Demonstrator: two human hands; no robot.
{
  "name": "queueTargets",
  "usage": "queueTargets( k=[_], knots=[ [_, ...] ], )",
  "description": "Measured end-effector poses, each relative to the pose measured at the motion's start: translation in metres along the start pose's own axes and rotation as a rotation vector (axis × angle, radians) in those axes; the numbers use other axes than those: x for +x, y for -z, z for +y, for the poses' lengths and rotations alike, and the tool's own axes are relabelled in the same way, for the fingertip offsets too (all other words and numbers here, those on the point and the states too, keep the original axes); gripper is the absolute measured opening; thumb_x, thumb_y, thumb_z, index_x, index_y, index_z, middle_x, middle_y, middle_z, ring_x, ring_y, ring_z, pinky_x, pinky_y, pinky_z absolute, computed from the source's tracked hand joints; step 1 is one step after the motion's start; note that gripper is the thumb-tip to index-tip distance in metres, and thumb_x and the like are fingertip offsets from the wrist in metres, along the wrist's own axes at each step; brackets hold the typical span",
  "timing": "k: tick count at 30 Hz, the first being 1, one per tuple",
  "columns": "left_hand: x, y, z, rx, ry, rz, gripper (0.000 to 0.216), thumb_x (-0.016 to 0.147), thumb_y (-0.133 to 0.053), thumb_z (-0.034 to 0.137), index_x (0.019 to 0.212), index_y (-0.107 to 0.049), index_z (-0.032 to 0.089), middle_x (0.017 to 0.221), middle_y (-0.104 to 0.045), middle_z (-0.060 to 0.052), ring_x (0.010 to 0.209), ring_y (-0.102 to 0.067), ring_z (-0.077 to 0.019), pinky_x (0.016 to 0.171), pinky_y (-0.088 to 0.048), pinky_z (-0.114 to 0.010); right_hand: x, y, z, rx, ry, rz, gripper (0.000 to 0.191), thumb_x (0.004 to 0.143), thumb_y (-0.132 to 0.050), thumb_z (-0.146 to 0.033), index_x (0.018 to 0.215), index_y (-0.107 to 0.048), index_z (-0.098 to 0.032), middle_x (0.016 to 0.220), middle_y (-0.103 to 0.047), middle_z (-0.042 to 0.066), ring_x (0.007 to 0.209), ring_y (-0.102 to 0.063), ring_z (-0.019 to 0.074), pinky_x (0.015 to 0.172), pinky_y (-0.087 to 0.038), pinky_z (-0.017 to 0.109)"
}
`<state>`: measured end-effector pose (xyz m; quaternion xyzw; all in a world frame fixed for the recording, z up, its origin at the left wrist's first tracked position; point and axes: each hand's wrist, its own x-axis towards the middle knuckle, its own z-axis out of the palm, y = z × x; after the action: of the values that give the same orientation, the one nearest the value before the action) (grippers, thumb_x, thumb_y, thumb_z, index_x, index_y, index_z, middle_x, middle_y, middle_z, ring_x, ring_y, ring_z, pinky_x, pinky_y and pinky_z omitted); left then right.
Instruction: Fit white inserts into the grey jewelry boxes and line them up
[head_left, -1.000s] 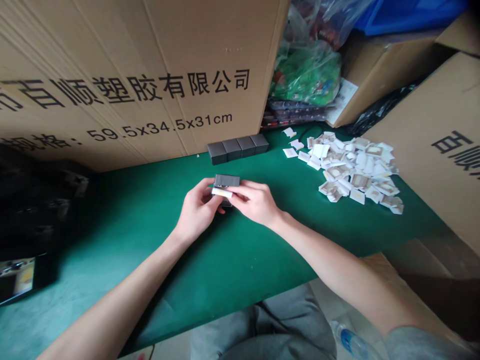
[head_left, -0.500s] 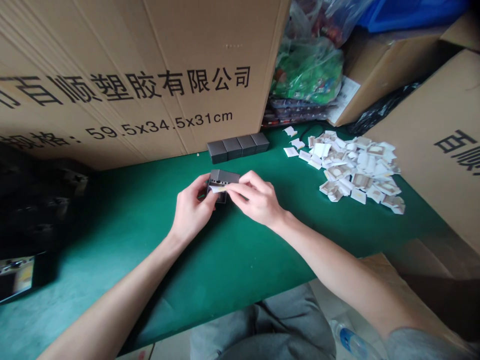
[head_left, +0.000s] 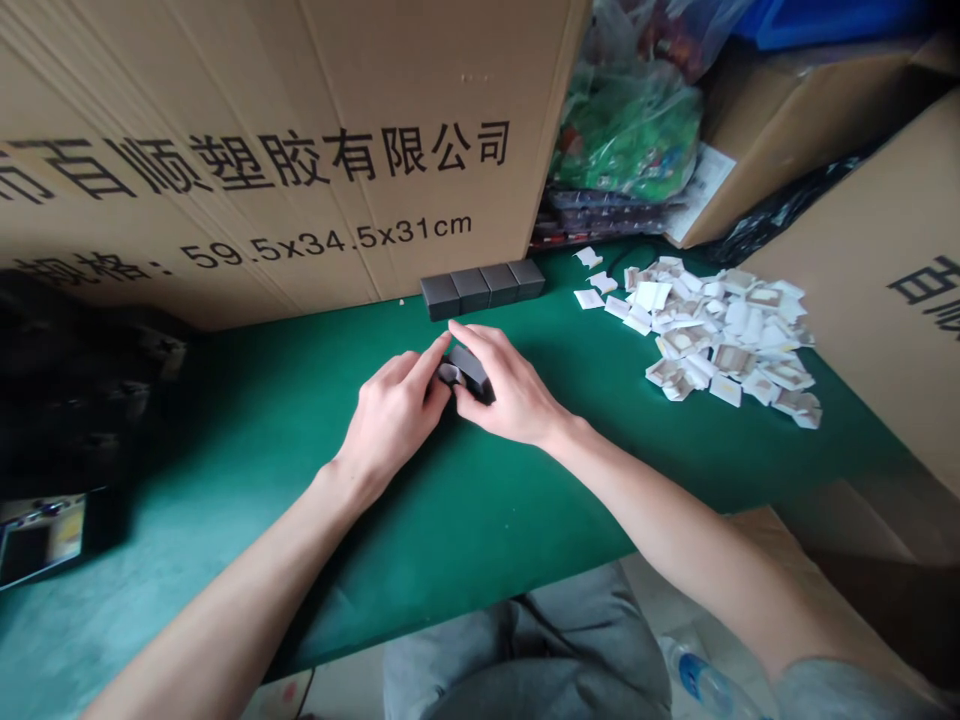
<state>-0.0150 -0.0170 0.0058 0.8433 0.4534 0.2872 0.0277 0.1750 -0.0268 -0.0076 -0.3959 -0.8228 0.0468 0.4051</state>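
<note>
Both hands meet at the middle of the green table around a small dark grey box (head_left: pixel 471 368). My left hand (head_left: pixel 397 405) grips its left side, thumb and fingers bent against it. From the right, my right hand (head_left: pixel 510 390) wraps round it, with the fingers over the top and the thumb at the near side. Much of the box is hidden by the fingers, and I cannot tell whether its lid is fully down. Just behind stands a row of several similar dark grey boxes (head_left: pixel 484 288), side by side.
A heap of folded white card pieces (head_left: pixel 720 330) lies on the right of the green table (head_left: pixel 450 540). A large cardboard carton (head_left: pixel 300 90) walls off the back. Plastic bags with green items (head_left: pixel 630 130) sit at the back right. Black objects (head_left: pixel 75 390) stand at the left.
The white piece that my right fingers held at the opened box is no longer visible. My right hand has shifted from pinching that piece to wrapping round the box. The view has tilted slightly.
</note>
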Motion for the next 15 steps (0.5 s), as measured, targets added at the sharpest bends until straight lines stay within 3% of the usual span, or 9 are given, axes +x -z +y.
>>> queueTargets(
  k=[6,10,15],
  knots=[
    [-0.0016,-0.0005,0.0032,0.027,-0.019,-0.040,0.047,0.095,-0.048,0.021,0.140,-0.061,0.014,0.090,-0.071,-0.011,0.080,-0.064,-0.0231,0.074,-0.053,-0.032,-0.0013,-0.0013,-0.0027,-0.001,-0.006,0.071,0.060,0.095,-0.054,-0.017,0.152,-0.039,-0.025,0.134,-0.061,0.011,0.126,-0.061,0.0243,0.107,-0.056,0.042],
    [-0.0030,-0.0028,0.0020,0.037,-0.035,-0.044,0.046,0.095,-0.049,0.020,0.138,-0.062,0.010,0.091,-0.072,-0.013,0.081,-0.065,-0.0254,0.073,-0.052,-0.034,-0.0024,-0.0027,-0.0028,0.013,-0.011,0.100,0.056,0.094,-0.049,-0.011,0.149,-0.043,-0.024,0.133,-0.062,0.011,0.125,-0.062,0.0230,0.106,-0.057,0.040],
    [-0.0046,-0.0045,0.0031,0.029,-0.055,-0.052,0.042,0.097,-0.050,0.020,0.136,-0.064,0.012,0.089,-0.071,-0.012,0.081,-0.065,-0.0247,0.073,-0.052,-0.034,-0.0027,-0.0039,-0.0037,0.046,-0.053,0.078,0.046,0.098,-0.048,-0.015,0.143,-0.050,-0.023,0.130,-0.064,0.012,0.122,-0.064,0.0230,0.102,-0.060,0.040]
  ],
)
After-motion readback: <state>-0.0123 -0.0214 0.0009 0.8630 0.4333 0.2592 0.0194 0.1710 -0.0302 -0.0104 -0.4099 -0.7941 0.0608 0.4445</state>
